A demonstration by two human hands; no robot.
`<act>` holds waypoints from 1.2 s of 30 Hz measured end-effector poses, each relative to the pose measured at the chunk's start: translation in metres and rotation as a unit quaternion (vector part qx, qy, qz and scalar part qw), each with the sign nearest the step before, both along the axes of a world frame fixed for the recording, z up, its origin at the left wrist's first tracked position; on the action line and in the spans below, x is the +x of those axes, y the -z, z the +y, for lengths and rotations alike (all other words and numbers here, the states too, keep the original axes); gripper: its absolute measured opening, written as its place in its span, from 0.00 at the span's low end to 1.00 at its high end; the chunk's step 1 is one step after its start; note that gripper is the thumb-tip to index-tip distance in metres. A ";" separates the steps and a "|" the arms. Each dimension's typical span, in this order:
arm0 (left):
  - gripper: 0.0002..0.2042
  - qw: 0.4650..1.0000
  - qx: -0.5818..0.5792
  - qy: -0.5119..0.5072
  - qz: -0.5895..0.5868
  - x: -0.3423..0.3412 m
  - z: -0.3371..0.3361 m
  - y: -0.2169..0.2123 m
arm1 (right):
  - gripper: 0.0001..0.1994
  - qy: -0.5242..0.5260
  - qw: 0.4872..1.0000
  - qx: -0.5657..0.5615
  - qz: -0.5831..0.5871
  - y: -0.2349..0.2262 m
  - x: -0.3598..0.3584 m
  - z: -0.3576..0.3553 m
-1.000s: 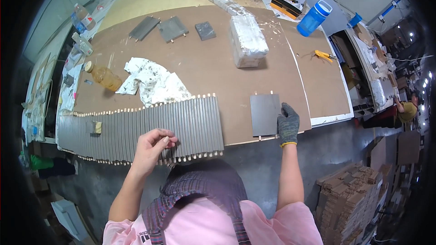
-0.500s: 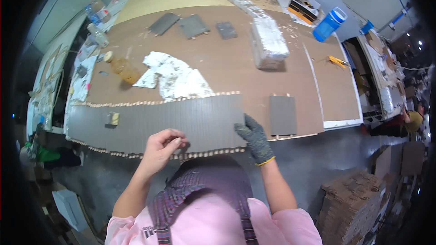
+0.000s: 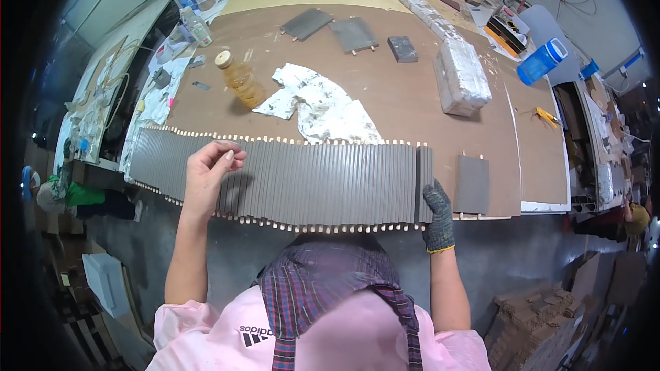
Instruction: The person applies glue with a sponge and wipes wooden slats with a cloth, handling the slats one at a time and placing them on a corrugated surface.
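Note:
A long row of narrow grey slats (image 3: 323, 182) with pale pegs at both ends lies along the table's near edge. Over its left part hangs my bare left hand (image 3: 212, 168), fingers curled and closed; what they hold, if anything, is hidden. At the row's right end my gloved right hand (image 3: 438, 214) is closed against a few end slats (image 3: 425, 175), set off from the rest by a dark gap. A separate grey slatted piece (image 3: 473, 184) with pegs lies just right of this hand.
Beyond the row lie a stained white cloth (image 3: 320, 103) and a bottle of amber liquid (image 3: 240, 82). Grey pegged panels (image 3: 354, 34), a small dark block (image 3: 402, 49) and a wrapped white block (image 3: 462, 79) sit farther back. At right are a blue jug (image 3: 542, 62) and a yellow-handled tool (image 3: 547, 117).
The view has swung left. My left hand has moved left along the row, where a small yellowish block showed before and is now out of sight. A gap shows beside the end slats.

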State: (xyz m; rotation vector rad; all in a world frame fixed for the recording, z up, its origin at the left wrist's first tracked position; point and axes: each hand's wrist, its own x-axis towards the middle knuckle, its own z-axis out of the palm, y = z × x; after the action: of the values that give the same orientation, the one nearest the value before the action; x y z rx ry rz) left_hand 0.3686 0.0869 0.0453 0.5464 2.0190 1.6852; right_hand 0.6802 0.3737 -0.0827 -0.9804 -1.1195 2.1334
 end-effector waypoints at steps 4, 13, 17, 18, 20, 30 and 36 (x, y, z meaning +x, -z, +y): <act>0.08 0.998 0.017 0.066 -0.006 0.006 0.019 0.009 | 0.27 -0.012 0.996 -0.079 0.044 -0.007 0.020 0.015; 0.09 0.929 -0.064 0.286 0.225 0.068 0.088 0.030 | 0.25 -0.074 0.993 0.008 -0.089 -0.011 0.012 0.019; 0.17 0.813 0.038 0.417 0.405 0.125 0.154 0.042 | 0.23 -0.056 0.990 0.118 -0.060 -0.003 -0.003 0.008; 0.19 0.780 0.034 0.434 0.450 0.132 0.166 0.047 | 0.23 -0.079 0.991 0.100 -0.042 -0.002 -0.002 0.009; 0.22 0.744 0.032 0.449 0.494 0.136 0.180 0.060 | 0.22 -0.101 0.991 0.084 -0.025 -0.002 0.004 0.016; 0.24 0.726 -0.006 0.462 0.509 0.135 0.176 0.074 | 0.21 -0.128 0.971 0.090 -0.182 -0.032 0.042 0.055; 0.27 0.832 0.045 0.400 0.382 0.136 0.158 0.050 | 0.26 0.018 0.998 0.030 0.057 -0.081 0.093 0.047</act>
State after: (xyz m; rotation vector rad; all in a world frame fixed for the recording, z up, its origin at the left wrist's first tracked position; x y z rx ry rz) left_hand 0.5050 0.2453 -0.0051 2.0217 1.6970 1.0808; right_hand 0.7732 0.4203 -0.0013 -0.8358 -1.0958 2.0855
